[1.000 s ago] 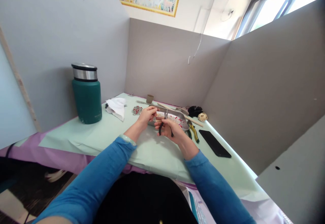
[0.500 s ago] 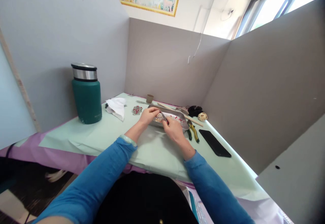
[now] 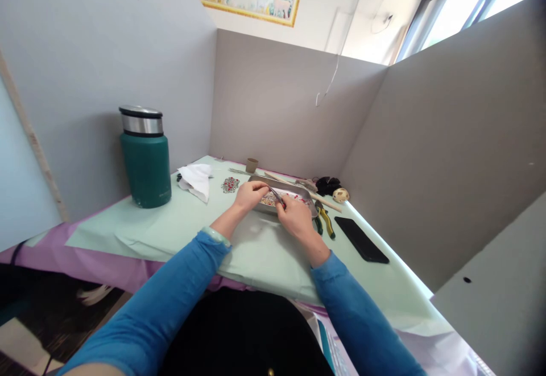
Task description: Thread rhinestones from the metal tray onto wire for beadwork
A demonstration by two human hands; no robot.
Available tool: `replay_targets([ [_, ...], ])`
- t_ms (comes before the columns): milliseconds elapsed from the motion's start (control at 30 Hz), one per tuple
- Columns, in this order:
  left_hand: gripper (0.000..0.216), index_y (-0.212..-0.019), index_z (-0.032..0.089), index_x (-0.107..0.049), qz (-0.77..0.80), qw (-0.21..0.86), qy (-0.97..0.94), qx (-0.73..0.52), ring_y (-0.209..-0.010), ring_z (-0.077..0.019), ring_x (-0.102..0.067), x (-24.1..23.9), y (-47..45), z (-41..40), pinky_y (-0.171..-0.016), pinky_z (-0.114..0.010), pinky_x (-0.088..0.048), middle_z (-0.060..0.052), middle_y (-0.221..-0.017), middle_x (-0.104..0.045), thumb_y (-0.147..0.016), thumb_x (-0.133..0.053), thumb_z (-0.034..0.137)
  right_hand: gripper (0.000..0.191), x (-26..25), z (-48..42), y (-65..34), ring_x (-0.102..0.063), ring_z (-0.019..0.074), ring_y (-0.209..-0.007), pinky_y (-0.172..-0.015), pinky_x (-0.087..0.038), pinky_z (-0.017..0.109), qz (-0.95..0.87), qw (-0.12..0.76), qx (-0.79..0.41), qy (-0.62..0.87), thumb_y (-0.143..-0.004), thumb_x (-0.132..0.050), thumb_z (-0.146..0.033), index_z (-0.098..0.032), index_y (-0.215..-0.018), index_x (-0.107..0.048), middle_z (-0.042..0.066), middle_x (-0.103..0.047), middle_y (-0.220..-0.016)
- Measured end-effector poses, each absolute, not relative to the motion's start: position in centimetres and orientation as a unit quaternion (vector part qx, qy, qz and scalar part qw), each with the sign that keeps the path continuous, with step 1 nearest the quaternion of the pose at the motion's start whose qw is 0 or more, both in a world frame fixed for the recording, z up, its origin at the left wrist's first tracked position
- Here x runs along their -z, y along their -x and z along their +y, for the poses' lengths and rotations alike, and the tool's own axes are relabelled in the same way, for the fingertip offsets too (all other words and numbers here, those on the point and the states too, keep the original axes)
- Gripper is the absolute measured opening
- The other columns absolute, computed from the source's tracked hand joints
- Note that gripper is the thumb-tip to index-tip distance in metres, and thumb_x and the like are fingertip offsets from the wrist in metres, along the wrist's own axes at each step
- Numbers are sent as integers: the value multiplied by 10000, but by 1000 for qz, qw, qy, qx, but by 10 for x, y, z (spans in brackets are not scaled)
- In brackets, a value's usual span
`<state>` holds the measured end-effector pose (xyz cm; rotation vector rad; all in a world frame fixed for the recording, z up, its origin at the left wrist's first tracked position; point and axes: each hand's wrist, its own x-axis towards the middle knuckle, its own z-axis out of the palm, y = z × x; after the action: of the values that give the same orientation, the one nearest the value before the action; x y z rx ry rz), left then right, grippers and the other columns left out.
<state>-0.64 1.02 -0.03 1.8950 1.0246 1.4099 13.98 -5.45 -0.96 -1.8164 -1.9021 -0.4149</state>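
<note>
My left hand (image 3: 251, 195) is over the near left side of a shallow metal tray (image 3: 313, 212). Its thumb and forefinger are pinched together on something too small to make out. My right hand (image 3: 295, 215), at the near right of the tray, is closed around a slim dark metal tool (image 3: 276, 195). The tool slants up and left, its tip close to the left fingertips; whether it touches them I cannot tell. Small red, white and gold-coloured pieces (image 3: 269, 199) lie in the tray, partly covered by my hands.
Pliers with yellow and dark handles (image 3: 326, 222) and a black phone (image 3: 360, 239) lie to the right. Leftward are a heap of small red and silver pieces (image 3: 230, 185), a white tissue (image 3: 196, 181) and a green flask (image 3: 145, 160). Behind the tray are a small cup (image 3: 251, 165) and a wooden stick (image 3: 326, 202).
My right hand has shifted slightly to the right, and the tool in it lies at a flatter slant. My left hand keeps nearly the same place.
</note>
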Motion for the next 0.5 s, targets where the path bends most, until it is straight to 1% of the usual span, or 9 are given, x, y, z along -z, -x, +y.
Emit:
replay_targets([
  [100, 219, -788, 167, -715, 397, 228, -728, -510, -734, -170, -595, 1, 7, 10, -660, -247, -422, -35, -778, -699, -699, -546, 273, 268, 11, -54, -141, -586, 179, -714, -569, -284, 258, -698, 233, 155, 660, -867, -396, -360, -216, -885, -621, 41, -674, -809],
  [167, 222, -796, 166, -716, 400, 217, -733, -505, -742, -170, -597, 2, 7, 11, -660, -246, -422, -37, -789, -701, -704, -542, 269, 269, 11, -52, -143, -580, 176, -687, -554, -272, 257, -702, 234, 153, 655, -864, -395, -366, -217, -864, -620, 36, -670, -773],
  [300, 227, -797, 161, -715, 399, 224, -733, -504, -723, -165, -593, 1, 7, 12, -636, -240, -422, -35, -772, -698, -707, -534, 264, 284, 11, -51, -147, -556, 161, -636, -528, -252, 250, -724, 250, 118, 632, -863, -386, -384, -218, -811, -610, 16, -654, -702],
  [500, 226, -787, 160, -714, 392, 243, -730, -504, -727, -160, -591, 1, 7, 12, -630, -232, -419, -30, -768, -698, -706, -530, 264, 293, 7, -51, -148, -532, 150, -612, -520, -246, 245, -730, 271, 74, 623, -853, -392, -381, -206, -747, -602, 11, -638, -668],
])
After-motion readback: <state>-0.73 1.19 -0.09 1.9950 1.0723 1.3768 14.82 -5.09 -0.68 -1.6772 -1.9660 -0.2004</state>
